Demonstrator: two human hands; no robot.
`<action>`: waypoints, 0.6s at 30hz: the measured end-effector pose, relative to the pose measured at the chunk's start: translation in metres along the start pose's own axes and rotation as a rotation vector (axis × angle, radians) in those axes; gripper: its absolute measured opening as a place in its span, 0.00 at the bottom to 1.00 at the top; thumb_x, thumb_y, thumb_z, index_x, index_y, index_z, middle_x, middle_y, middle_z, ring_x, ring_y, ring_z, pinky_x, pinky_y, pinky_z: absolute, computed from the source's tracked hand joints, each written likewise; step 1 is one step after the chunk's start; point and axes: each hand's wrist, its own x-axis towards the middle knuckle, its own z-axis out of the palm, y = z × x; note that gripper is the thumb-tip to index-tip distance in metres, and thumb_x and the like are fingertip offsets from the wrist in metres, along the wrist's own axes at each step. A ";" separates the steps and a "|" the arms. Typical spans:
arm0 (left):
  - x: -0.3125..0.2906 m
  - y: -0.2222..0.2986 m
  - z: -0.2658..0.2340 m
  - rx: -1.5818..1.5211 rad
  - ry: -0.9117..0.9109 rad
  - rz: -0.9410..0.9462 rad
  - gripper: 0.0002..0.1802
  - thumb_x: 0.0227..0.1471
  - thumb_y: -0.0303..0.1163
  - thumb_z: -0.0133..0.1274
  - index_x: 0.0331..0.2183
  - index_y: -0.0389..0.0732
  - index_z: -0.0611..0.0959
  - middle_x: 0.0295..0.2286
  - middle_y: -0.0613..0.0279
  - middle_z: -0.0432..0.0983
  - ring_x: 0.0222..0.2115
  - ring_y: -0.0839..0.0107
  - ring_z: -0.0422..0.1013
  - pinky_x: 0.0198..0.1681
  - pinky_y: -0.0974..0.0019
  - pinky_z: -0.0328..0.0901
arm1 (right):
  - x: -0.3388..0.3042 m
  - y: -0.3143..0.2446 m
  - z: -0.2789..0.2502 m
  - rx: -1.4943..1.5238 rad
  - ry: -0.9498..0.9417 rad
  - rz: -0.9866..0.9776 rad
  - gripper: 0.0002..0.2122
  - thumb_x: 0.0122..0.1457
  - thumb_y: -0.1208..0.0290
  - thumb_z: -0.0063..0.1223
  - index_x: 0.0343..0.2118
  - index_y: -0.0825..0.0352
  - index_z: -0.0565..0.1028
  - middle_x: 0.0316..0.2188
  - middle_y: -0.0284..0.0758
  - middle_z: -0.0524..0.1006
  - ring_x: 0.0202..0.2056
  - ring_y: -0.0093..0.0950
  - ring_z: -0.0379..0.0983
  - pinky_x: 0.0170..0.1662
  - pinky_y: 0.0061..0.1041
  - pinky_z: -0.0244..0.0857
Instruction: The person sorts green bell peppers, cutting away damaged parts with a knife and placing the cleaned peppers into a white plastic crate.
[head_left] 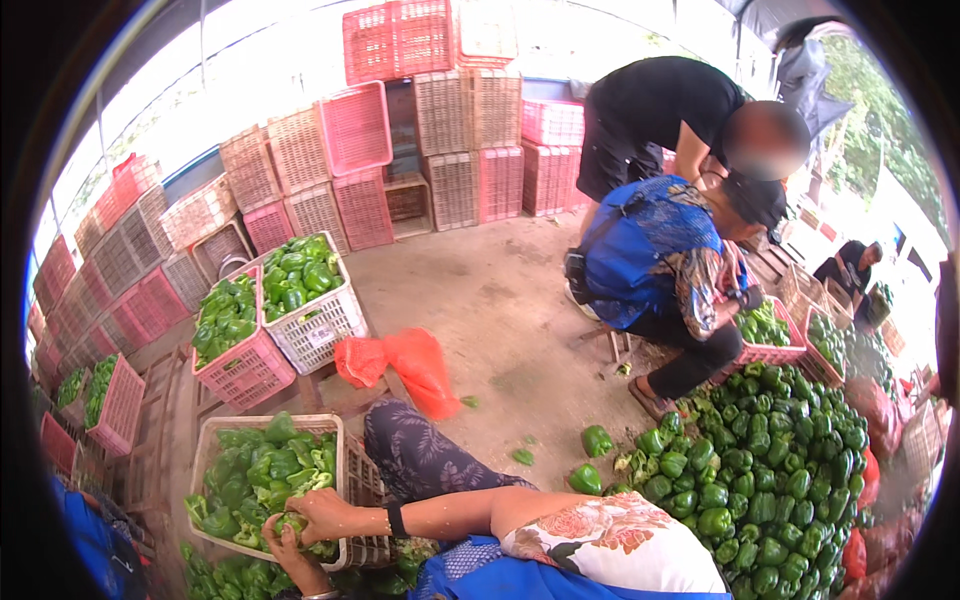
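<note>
Over the near corner of a pale crate (340, 440) filled with green bell peppers (245, 465), both my hands are together. My left hand (292, 562) is curled around a green bell pepper (290, 524), palm side up. From the right, my right hand (325, 514) reaches across to the same pepper, its fingers bent onto the top. A dark band circles my right wrist. My fingers partly hide the pepper. More peppers lie below the crate, at the lower edge.
A large heap of green peppers (760, 480) covers the floor at right. Two people, one seated (650, 250) and one bending (670, 110), are beyond it. Filled crates (245, 370) and an orange-red mesh bag (420, 370) lie ahead. Stacked crates (450, 110) line the back.
</note>
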 end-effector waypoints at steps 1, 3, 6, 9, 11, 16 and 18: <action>0.000 -0.001 0.003 0.004 -0.021 -0.009 0.24 0.55 0.44 0.49 0.48 0.39 0.68 0.43 0.53 0.66 0.43 0.64 0.67 0.46 0.60 0.63 | -0.002 0.004 0.001 0.021 0.037 -0.015 0.25 0.34 0.67 0.62 0.38 0.76 0.74 0.15 0.44 0.73 0.21 0.43 0.72 0.24 0.37 0.63; -0.002 0.008 0.003 0.003 0.013 -0.034 0.20 0.58 0.41 0.45 0.49 0.41 0.70 0.43 0.59 0.67 0.40 0.67 0.69 0.40 0.63 0.66 | -0.002 0.001 0.002 0.053 0.029 0.007 0.23 0.33 0.68 0.61 0.36 0.75 0.74 0.17 0.46 0.73 0.22 0.44 0.72 0.25 0.38 0.63; -0.008 0.012 0.011 -0.113 -0.078 -0.013 0.22 0.58 0.44 0.46 0.50 0.41 0.71 0.45 0.57 0.67 0.44 0.65 0.68 0.43 0.63 0.66 | -0.001 0.004 -0.005 0.095 0.132 0.018 0.19 0.33 0.67 0.60 0.30 0.73 0.73 0.19 0.46 0.73 0.24 0.43 0.72 0.26 0.38 0.63; -0.009 0.010 0.014 -0.165 -0.156 0.011 0.25 0.57 0.46 0.46 0.50 0.39 0.70 0.46 0.56 0.67 0.46 0.65 0.67 0.47 0.61 0.64 | -0.006 0.008 -0.017 0.249 0.085 0.113 0.18 0.33 0.67 0.60 0.28 0.73 0.72 0.19 0.46 0.72 0.24 0.40 0.72 0.27 0.37 0.62; -0.014 0.013 0.018 -0.109 -0.126 0.006 0.25 0.56 0.46 0.47 0.49 0.38 0.70 0.46 0.56 0.67 0.46 0.65 0.67 0.49 0.60 0.63 | -0.011 0.009 -0.024 0.274 0.134 0.033 0.15 0.36 0.67 0.60 0.26 0.72 0.72 0.17 0.41 0.71 0.18 0.33 0.69 0.22 0.33 0.61; 0.004 -0.040 -0.041 0.252 -0.305 0.176 0.39 0.57 0.59 0.39 0.60 0.41 0.58 0.58 0.53 0.55 0.56 0.58 0.58 0.55 0.52 0.59 | -0.011 -0.011 -0.040 0.954 -0.045 0.343 0.17 0.48 0.62 0.57 0.33 0.70 0.70 0.16 0.27 0.68 0.10 0.19 0.59 0.14 0.21 0.52; 0.009 -0.034 -0.029 -0.348 0.050 0.090 0.30 0.57 0.48 0.46 0.54 0.38 0.65 0.51 0.55 0.65 0.50 0.63 0.65 0.51 0.56 0.64 | -0.004 -0.012 -0.032 1.043 -0.108 0.330 0.21 0.52 0.53 0.54 0.39 0.67 0.70 0.26 0.27 0.70 0.21 0.15 0.63 0.24 0.18 0.60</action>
